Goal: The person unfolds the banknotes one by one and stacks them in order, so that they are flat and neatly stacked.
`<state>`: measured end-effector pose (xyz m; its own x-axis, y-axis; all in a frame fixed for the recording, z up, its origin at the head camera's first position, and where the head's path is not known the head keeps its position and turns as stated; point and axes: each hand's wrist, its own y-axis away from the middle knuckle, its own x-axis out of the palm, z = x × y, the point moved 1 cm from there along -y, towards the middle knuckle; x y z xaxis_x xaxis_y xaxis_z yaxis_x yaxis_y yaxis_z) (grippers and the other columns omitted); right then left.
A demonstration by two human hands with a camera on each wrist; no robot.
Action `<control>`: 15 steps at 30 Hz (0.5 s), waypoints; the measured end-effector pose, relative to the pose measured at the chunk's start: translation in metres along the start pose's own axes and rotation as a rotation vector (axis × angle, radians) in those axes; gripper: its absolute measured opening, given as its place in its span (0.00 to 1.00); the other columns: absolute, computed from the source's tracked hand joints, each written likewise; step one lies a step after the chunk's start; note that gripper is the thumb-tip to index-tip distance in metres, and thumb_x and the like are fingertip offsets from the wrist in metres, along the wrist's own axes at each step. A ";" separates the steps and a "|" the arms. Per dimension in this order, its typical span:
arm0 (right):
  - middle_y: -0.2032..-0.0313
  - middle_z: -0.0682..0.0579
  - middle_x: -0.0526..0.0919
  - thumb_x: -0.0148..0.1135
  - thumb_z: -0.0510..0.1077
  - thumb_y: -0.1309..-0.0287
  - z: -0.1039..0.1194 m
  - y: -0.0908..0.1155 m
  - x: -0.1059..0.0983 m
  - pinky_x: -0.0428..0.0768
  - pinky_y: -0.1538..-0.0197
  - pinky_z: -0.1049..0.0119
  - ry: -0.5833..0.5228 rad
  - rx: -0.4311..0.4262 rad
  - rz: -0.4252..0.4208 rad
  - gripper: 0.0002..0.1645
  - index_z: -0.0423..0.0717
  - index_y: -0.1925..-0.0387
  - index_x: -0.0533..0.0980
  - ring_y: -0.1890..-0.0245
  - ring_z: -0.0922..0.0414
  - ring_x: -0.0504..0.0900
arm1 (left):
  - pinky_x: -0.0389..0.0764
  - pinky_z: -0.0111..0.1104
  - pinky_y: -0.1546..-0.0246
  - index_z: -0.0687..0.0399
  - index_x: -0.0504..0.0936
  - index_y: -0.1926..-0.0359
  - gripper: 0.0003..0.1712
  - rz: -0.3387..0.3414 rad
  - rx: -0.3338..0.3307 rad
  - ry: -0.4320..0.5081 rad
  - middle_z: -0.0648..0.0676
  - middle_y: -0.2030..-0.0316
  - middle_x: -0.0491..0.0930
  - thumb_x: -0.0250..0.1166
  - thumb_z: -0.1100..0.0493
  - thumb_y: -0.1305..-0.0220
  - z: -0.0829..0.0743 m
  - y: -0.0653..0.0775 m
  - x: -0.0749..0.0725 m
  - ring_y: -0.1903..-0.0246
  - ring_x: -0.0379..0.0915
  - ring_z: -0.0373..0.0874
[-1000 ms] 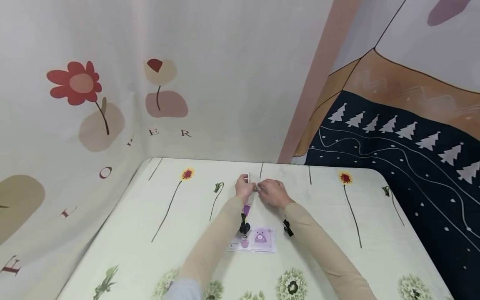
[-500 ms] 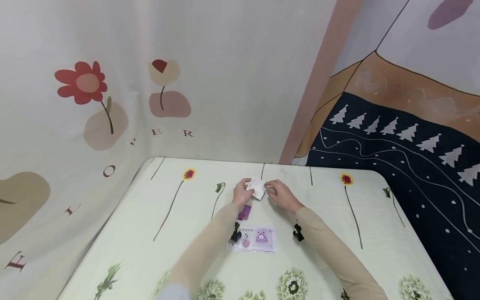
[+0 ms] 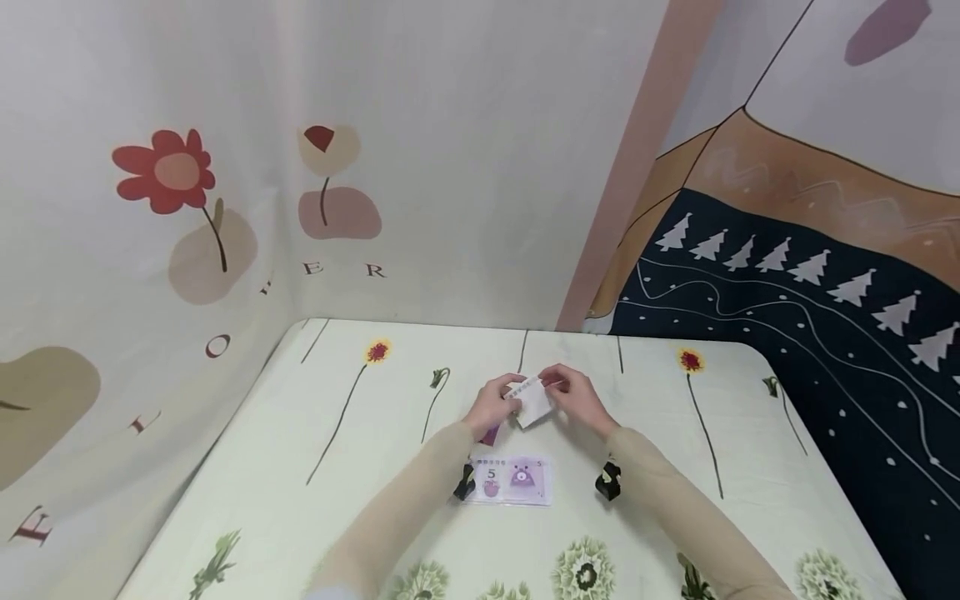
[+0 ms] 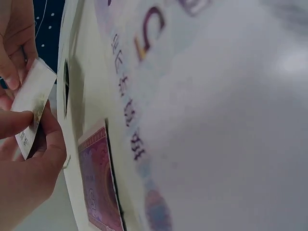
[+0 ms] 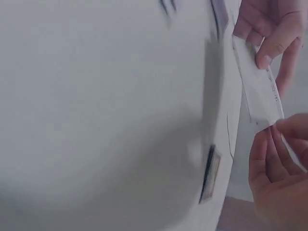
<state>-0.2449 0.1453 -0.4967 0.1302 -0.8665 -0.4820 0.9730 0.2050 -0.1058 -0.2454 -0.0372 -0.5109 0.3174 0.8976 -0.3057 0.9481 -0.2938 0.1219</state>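
Observation:
A white folded paper note (image 3: 535,404) with small print along one edge is held above the table between both hands. My left hand (image 3: 491,407) pinches its left side, the thumb lying across the face; in the left wrist view a yellow-green print shows beside that thumb. At the opposite end, fingertips of my right hand (image 3: 577,398) pinch the paper. Just below the left hand a small purple folded note (image 3: 490,436) lies partly hidden; the left wrist view shows it as a purple-red rectangle. Nearer the body are purple play-money notes (image 3: 517,479) marked 5.
A white tablecloth (image 3: 637,517) printed with flowers covers the table. Light curtains (image 3: 465,167) hang behind, with a dark tree-patterned cloth (image 3: 787,333) at the right. In the right wrist view a small dark-edged flat thing (image 5: 210,174) lies on the table, its kind unclear.
The paper has turned from edge-on to face-up and moved slightly nearer and right with both hands. My right hand has come to its right end. The notes on the table stay put.

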 end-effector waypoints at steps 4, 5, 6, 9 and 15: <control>0.59 0.40 0.82 0.57 0.25 0.44 -0.002 0.010 0.000 0.80 0.55 0.61 -0.109 0.071 0.016 0.15 0.32 0.53 0.76 0.56 0.46 0.81 | 0.78 0.31 0.71 0.57 0.77 0.43 0.26 0.020 0.036 -0.036 0.57 0.64 0.81 0.61 0.72 0.45 -0.001 0.008 0.000 0.71 0.76 0.43; 0.59 0.39 0.82 0.57 0.26 0.44 -0.002 0.013 -0.001 0.81 0.57 0.62 -0.137 0.080 0.024 0.16 0.31 0.53 0.75 0.56 0.46 0.81 | 0.78 0.31 0.70 0.57 0.78 0.44 0.26 0.019 0.042 -0.038 0.57 0.63 0.81 0.61 0.72 0.45 -0.001 0.010 0.000 0.70 0.77 0.43; 0.60 0.38 0.82 0.57 0.26 0.44 -0.002 0.015 -0.001 0.81 0.58 0.63 -0.163 0.086 0.032 0.16 0.30 0.53 0.74 0.56 0.45 0.81 | 0.78 0.32 0.68 0.57 0.78 0.45 0.25 0.015 0.050 -0.047 0.57 0.61 0.81 0.62 0.72 0.45 -0.002 0.012 0.000 0.69 0.78 0.44; 0.61 0.36 0.82 0.58 0.26 0.45 -0.002 0.021 -0.001 0.82 0.61 0.64 -0.224 0.093 0.039 0.16 0.27 0.52 0.73 0.57 0.46 0.81 | 0.78 0.34 0.63 0.56 0.79 0.46 0.23 0.014 0.067 -0.084 0.58 0.56 0.79 0.63 0.71 0.44 -0.003 0.017 0.000 0.63 0.77 0.46; 0.62 0.40 0.83 0.60 0.28 0.45 0.004 0.032 -0.001 0.82 0.61 0.66 -0.233 0.165 -0.007 0.16 0.30 0.52 0.75 0.61 0.54 0.81 | 0.80 0.39 0.57 0.62 0.76 0.47 0.20 -0.019 0.123 -0.197 0.61 0.52 0.75 0.65 0.70 0.42 -0.010 0.028 0.003 0.56 0.76 0.53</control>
<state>-0.2134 0.1511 -0.4965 0.1452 -0.9526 -0.2672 0.9894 0.1385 0.0437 -0.2186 -0.0394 -0.4987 0.2856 0.8256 -0.4867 0.9454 -0.3260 0.0017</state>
